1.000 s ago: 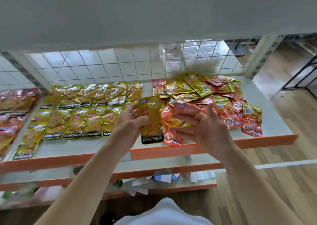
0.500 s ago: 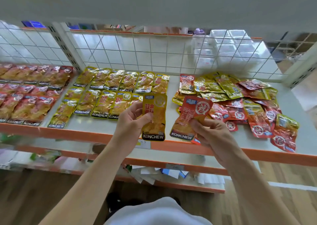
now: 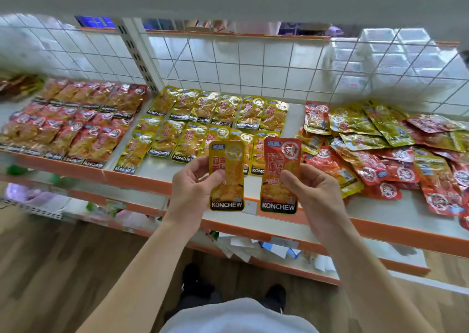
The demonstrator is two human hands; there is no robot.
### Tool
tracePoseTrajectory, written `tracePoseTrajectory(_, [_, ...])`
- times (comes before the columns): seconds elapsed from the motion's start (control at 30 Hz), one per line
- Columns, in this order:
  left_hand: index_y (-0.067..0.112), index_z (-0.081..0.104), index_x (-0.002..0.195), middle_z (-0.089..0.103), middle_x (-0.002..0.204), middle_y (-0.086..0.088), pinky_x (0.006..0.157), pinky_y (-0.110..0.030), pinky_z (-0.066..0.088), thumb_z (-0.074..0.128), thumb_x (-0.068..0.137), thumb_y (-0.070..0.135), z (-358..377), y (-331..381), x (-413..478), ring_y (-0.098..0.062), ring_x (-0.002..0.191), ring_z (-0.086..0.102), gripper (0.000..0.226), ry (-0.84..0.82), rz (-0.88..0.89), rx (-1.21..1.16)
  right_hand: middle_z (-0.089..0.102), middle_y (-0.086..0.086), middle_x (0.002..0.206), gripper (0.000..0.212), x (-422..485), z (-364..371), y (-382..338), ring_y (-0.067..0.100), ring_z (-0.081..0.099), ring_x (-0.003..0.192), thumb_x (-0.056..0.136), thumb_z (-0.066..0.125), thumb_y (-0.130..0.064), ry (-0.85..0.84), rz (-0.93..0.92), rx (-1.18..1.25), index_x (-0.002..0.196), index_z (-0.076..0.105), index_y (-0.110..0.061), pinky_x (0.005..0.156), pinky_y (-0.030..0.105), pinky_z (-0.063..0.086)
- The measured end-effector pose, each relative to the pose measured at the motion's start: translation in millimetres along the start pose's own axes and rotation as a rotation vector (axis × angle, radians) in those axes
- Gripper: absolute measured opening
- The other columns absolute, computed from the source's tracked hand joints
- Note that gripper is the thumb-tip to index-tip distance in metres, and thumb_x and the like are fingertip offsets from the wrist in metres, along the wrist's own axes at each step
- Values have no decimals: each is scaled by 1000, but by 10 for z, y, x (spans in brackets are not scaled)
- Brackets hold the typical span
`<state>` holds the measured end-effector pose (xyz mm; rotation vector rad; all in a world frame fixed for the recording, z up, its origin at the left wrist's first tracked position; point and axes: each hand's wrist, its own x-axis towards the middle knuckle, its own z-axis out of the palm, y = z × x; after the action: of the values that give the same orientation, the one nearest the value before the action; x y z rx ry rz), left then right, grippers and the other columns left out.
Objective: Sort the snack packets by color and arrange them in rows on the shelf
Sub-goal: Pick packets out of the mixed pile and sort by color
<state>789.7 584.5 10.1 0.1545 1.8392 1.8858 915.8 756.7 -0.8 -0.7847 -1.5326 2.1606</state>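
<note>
Above the shelf (image 3: 396,217) edge, your left hand (image 3: 193,190) pinches a yellow packet (image 3: 226,177) and your right hand (image 3: 313,193) a red packet (image 3: 280,177), both upright.

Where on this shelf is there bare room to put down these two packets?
Bare shelf shows between the yellow rows and the mixed pile, and along the front below that pile. Crowded: the red rows reach the front edge, and the pile covers the right.

White wire grid (image 3: 228,61), wooden floor (image 3: 50,269)
</note>
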Motion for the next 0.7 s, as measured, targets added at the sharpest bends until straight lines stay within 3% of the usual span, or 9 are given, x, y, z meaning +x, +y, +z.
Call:
tracePoseTrajectory(0.07, [16, 68, 107, 77, 99, -9, 83, -43, 59, 68, 90, 0, -107, 21, 43, -28, 97, 74, 24, 1, 13, 14, 78, 3, 95, 30, 25, 124, 12, 18, 75, 88, 72, 73, -24, 5, -3, 8, 100, 72, -13, 72, 27, 60])
tracePoseTrajectory(0.17, [15, 66, 107, 74, 92, -9, 57, -23, 57, 66, 92, -1, -297, 67, 125, -11, 66, 72, 22, -3, 32, 31, 78, 1, 93, 27, 61, 340, 59, 18, 75, 87, 77, 71, -22, 3, 0, 9, 101, 70, -11, 72, 27, 60])
tracePoseTrajectory(0.2, [14, 66, 107, 74, 91, -9, 55, -22, 56, 66, 92, -1, -368, 78, 160, -10, 65, 71, 22, 1, 33, 30, 78, 1, 92, 23, 77, 419, 81, 17, 75, 86, 81, 70, -19, 5, 4, 9, 102, 69, -11, 71, 26, 60])
tracePoseTrajectory(0.3, [19, 67, 107, 76, 92, -2, 74, -37, 61, 68, 90, -1, -623, 86, 282, -22, 89, 73, 26, -17, 36, 31, 77, 0, 91, 17, 121, 673, 181, 17, 74, 87, 89, 66, -13, 12, 33, 5, 106, 67, -10, 68, 24, 59])
tracePoseTrajectory(0.5, [30, 65, 109, 76, 95, 4, 95, -49, 56, 74, 88, 6, -1149, 31, 543, -23, 100, 71, 32, -31, 42, 118, 77, 4, 97, 18, 246, 1195, 446, 18, 74, 90, 93, 66, -15, 37, 37, -56, 110, 67, -8, 70, 26, 58])
tracePoseTrajectory(0.63, [19, 59, 124, 70, 108, -4, 82, -33, 60, 73, 88, 3, -1440, 60, 848, -24, 102, 70, 41, -67, 65, 171, 77, 5, 92, 9, 399, 1520, 606, 20, 74, 86, 94, 65, -12, 63, 4, -131, 101, 70, -9, 72, 33, 60])
tracePoseTrajectory(0.7, [18, 57, 126, 67, 109, -2, 81, -34, 61, 73, 88, 2, -1525, 98, 1005, -25, 101, 69, 45, -106, 85, 218, 76, 2, 88, 8, 479, 1656, 645, 16, 73, 82, 95, 65, -11, 80, -48, -158, 100, 70, -7, 70, 29, 59])
